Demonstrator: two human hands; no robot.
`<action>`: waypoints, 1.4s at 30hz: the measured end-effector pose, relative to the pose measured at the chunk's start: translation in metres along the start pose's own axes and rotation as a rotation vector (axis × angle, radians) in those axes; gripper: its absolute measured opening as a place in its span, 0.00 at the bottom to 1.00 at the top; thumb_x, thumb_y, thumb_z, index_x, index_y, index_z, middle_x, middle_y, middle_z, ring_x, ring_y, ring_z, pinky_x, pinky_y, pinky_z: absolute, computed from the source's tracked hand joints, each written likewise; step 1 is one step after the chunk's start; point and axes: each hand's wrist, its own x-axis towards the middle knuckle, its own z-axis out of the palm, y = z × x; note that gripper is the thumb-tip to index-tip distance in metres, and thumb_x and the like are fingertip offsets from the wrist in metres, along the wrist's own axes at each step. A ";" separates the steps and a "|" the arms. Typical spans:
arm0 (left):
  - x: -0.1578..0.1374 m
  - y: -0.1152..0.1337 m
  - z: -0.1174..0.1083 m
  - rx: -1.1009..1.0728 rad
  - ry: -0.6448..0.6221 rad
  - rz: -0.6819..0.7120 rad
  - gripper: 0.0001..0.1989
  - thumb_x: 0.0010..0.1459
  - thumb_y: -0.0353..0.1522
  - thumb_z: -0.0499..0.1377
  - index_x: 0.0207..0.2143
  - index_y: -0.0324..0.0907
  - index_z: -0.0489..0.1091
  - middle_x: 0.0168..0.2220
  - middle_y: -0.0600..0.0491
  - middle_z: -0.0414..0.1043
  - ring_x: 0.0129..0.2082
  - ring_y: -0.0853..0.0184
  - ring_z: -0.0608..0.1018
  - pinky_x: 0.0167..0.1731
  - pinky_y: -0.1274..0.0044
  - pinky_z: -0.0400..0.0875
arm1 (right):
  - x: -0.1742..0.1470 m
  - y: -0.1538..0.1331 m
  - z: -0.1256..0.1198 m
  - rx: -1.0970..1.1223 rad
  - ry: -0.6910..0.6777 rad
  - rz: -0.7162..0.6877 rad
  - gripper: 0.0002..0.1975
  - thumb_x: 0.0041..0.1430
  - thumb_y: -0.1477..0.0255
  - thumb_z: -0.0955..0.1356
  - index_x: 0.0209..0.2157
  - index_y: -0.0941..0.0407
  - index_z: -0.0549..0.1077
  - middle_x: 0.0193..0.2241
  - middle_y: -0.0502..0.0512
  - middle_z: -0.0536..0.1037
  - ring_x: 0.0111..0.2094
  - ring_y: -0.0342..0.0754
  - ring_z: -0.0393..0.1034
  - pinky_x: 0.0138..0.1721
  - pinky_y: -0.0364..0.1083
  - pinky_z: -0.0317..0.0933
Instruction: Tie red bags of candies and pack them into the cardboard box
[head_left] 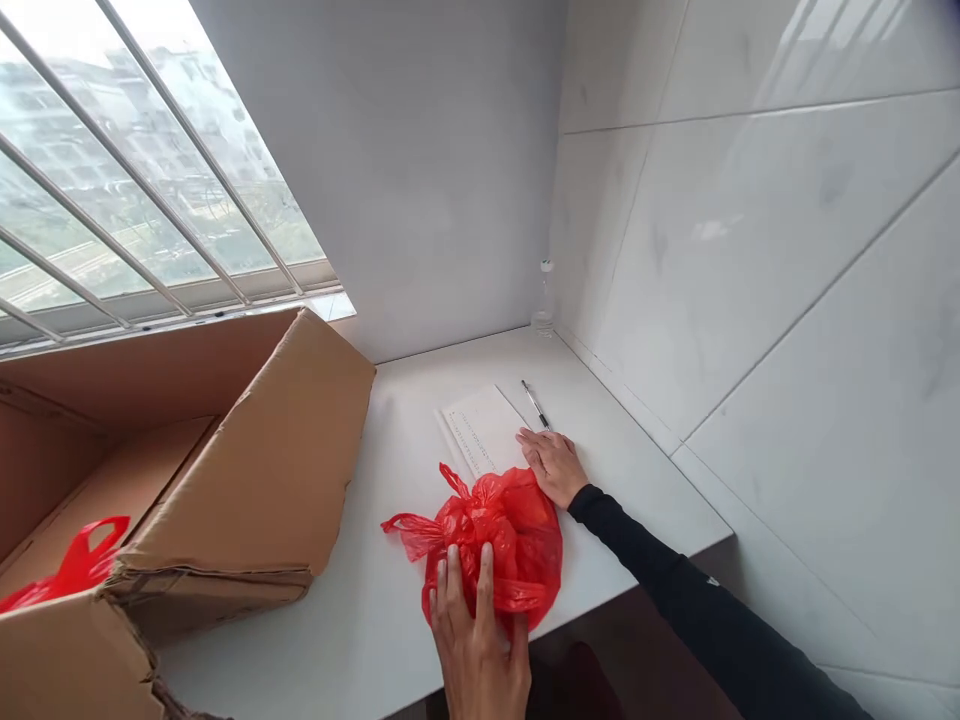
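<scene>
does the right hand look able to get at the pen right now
Probably yes: the pen lies on the white table just beyond the right hand, with nothing visible between them, though the hand is at the edge of the red bag.

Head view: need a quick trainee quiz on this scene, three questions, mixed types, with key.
1. Multiple choice. What stands at the far corner of the white surface?
A) a mug
B) a clear bottle
C) a lamp

2. True or false. The pen lies outside the cardboard box.

3. Fill in the blank. The hand on the near side of the red bag on that surface is the person's own ____ hand.

Key:
1. B
2. True
3. left
</scene>
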 end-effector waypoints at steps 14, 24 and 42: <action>0.068 -0.021 -0.045 0.007 0.003 -0.029 0.30 0.60 0.26 0.54 0.64 0.49 0.59 0.69 0.44 0.52 0.70 0.46 0.52 0.65 0.46 0.50 | -0.005 -0.070 -0.032 0.094 -0.105 -0.173 0.21 0.66 0.68 0.64 0.60 0.48 0.67 0.57 0.54 0.72 0.61 0.54 0.61 0.68 0.62 0.42; 0.081 -0.064 -0.064 -0.066 -0.002 -0.032 0.04 0.63 0.31 0.57 0.38 0.46 0.71 0.45 0.44 0.72 0.58 0.48 0.69 0.59 0.47 0.60 | -0.030 -0.069 -0.070 0.309 -0.099 0.056 0.07 0.63 0.74 0.64 0.39 0.53 0.73 0.37 0.53 0.79 0.41 0.51 0.72 0.44 0.50 0.68; 0.102 -0.107 -0.144 0.178 -0.460 0.402 0.37 0.59 0.36 0.55 0.70 0.54 0.50 0.66 0.54 0.63 0.58 0.51 0.74 0.51 0.61 0.76 | -0.058 -0.079 -0.085 0.367 -0.109 0.249 0.07 0.62 0.70 0.65 0.39 0.52 0.74 0.38 0.53 0.79 0.40 0.50 0.73 0.44 0.49 0.67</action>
